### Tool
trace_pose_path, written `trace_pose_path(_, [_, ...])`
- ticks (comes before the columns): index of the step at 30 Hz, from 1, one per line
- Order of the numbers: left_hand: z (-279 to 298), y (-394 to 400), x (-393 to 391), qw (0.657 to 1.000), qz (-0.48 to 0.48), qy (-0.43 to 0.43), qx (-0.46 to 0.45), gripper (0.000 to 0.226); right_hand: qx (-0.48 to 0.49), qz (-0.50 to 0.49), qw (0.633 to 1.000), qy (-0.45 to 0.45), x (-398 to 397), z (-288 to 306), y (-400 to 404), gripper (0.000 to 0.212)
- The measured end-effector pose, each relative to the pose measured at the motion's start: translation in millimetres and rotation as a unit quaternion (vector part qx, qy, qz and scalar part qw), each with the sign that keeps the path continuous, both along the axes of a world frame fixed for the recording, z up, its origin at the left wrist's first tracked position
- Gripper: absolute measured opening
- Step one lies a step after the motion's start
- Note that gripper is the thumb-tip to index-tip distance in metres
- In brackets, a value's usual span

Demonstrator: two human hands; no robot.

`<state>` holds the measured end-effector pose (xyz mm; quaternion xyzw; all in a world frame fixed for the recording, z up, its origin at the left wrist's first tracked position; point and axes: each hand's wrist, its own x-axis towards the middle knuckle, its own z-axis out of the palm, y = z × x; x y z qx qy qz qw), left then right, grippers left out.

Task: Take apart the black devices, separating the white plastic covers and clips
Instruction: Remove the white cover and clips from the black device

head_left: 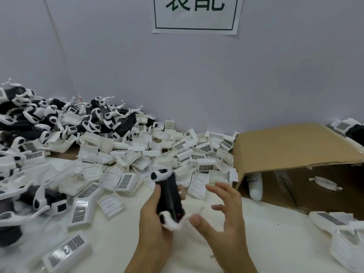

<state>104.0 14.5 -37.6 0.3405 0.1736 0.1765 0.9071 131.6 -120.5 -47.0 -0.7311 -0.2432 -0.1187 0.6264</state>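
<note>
- The left hand (155, 217) holds one black device (170, 196) upright over the tabletop (266, 243), just in front of the person; its fingers are curled around the body of the device.
- The right hand (226, 211) is just beside the device with the fingers spread and relaxed, and it holds nothing.
- The device in the hand has white parts at the top end and at the bottom end. They are blurred, so I cannot tell if they are already loose.
- A wide heap of white plastic covers (157, 154) lies in the middle of the tabletop, so I judge that many devices are already taken apart.
- A big pile of black devices with white clips (59, 123) on them lies at the left, against the wall (197, 75). It seems much work is left.
- An open cardboard box (295, 154) lies on its side at the right, with a few white pieces inside. More white parts lie near the right edge.
- The tabletop seems covered with something white and soft, and a brown surface shows under the heap.
- The wall is plain pale grey, and a paper sign (197, 16) with dark characters hangs on it at the top.
</note>
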Motion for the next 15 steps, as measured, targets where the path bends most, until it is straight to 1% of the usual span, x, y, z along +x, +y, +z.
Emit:
trace_pose_path(1, [1.0,1.4,-1.0,0.998,-0.03,0.01,-0.061,0.049,-0.023,0.022,0.999,-0.009,-0.6,-0.9,0.5,0.075])
trace_pose_path(2, [2.1,1.9,-2.2,0.994,-0.055,0.009,-0.094,0.049,-0.045,0.046,0.998,-0.023,-0.8,-1.8,2.1,0.069])
trace_pose_path(4, [4.3,1.5,-4.0,0.987,-0.092,-0.01,-0.135,0.047,-0.075,0.069,0.992,-0.072,-1.8,-4.0,6.0,0.056])
trace_pose_path(6, [5.2,1.6,-4.6,0.979,-0.117,-0.029,-0.166,0.047,-0.075,0.064,0.99,-0.101,-1.6,-6.4,9.0,0.049])
trace_pose_path(10, [3.8,1.8,-2.9,0.98,-0.129,-0.033,-0.145,0.049,-0.06,0.066,0.988,-0.126,-1.6,-8.5,9.6,0.035])
trace_pose_path(15, [1.6,2.6,-1.5,0.983,-0.123,-0.024,-0.138,0.047,-0.063,0.089,0.99,-0.092,-2.0,-9.7,10.3,0.031])
